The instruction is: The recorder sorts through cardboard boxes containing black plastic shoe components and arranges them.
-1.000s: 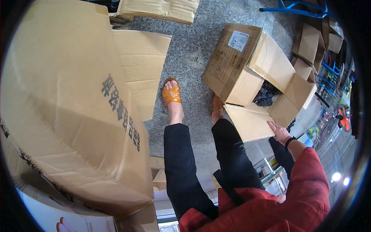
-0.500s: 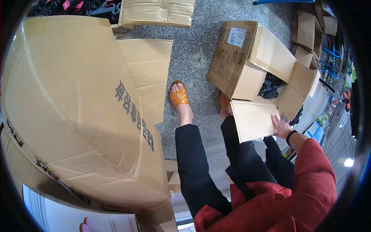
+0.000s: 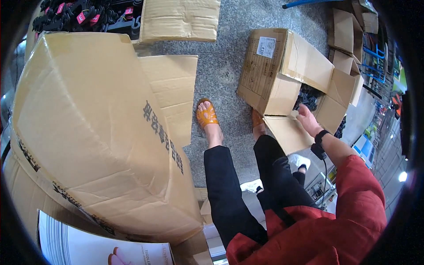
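My right hand (image 3: 308, 121), with a dark band at the wrist, is over the opening of a cardboard box (image 3: 260, 70) on the right. Its fingers are loosely bent and apart, and nothing shows in them. Just under the hand is the box's near flap (image 3: 287, 132), folded outward. Dark plastic pieces (image 3: 309, 98) lie inside the box, too small and shaded to name. A white label (image 3: 266, 47) is stuck on the box's left side. My left hand is out of view.
A big, dented cardboard box (image 3: 97, 123) with dark lettering fills the left. Behind it, another carton holds black hangers (image 3: 88, 17) with pink tags. A printed white box (image 3: 101, 247) is at lower left. My sandalled foot (image 3: 207, 114) is on the speckled floor (image 3: 221, 66). More cartons (image 3: 346, 33) stand at far right.
My right hand has let go of the near flap's edge and moved up and left, over the box opening. The flap tilts differently. The whole view has shifted slightly.
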Demonstrator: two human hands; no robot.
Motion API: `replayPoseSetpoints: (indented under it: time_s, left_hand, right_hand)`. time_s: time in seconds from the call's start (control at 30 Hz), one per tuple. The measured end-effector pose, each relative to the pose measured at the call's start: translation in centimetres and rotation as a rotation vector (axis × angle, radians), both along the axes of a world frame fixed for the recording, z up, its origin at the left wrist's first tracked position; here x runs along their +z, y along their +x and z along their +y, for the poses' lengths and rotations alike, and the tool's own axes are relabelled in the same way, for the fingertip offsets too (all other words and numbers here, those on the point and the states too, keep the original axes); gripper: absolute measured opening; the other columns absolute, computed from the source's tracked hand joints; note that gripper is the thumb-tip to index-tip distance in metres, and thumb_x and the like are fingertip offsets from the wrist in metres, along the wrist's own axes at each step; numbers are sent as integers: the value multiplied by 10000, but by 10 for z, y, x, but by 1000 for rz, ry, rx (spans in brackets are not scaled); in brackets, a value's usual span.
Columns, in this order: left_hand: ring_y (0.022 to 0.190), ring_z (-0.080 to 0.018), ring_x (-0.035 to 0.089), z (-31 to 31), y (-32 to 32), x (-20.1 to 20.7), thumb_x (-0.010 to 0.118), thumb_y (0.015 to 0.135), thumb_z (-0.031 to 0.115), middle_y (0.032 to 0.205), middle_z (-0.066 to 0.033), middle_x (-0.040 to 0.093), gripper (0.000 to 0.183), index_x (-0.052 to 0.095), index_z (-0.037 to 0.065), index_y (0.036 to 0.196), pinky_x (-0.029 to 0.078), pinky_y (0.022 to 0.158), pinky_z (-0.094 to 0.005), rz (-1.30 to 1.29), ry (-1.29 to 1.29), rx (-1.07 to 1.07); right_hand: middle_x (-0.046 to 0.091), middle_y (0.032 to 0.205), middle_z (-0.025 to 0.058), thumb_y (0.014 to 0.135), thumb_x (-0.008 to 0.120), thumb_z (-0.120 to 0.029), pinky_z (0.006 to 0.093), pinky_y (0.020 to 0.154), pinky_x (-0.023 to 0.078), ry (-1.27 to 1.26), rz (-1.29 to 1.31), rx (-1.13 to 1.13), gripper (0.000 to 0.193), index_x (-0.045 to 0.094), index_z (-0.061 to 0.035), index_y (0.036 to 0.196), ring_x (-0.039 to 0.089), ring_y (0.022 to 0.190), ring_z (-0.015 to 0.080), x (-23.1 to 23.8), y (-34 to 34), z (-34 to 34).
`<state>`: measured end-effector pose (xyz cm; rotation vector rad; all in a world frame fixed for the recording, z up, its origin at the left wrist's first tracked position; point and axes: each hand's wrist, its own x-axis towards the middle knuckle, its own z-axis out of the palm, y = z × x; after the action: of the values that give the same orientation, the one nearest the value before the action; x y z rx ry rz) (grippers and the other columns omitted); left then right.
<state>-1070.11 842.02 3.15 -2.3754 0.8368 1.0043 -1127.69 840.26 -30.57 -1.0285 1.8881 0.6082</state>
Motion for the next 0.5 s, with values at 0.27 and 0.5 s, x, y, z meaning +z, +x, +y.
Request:
replayPoseSetpoints:
  time_s: [0.27, 0.5]
  left_hand:
    - [1060, -304, 538, -1, 1, 15, 684, 774, 245, 1184, -177, 552, 520, 505, 11, 1203, 412, 935, -380, -43, -88, 69]
    - [1060, -300, 531, -8, 1, -4, 655, 789, 228, 1199, -192, 530, 533, 468, -15, 1225, 414, 938, -381, 38, -151, 121]
  right_hand:
    - [559, 1060, 82, 827, 622, -380, 313, 861, 398, -234, -157, -1054, 669, 325, -53, 1331, 524, 954, 174, -66, 27, -79]
    - [591, 971, 96, 781, 678, -427, 302, 818, 426, -473, -130, -1493, 596, 465, -41, 1182, 550, 890, 198, -57, 29, -118]
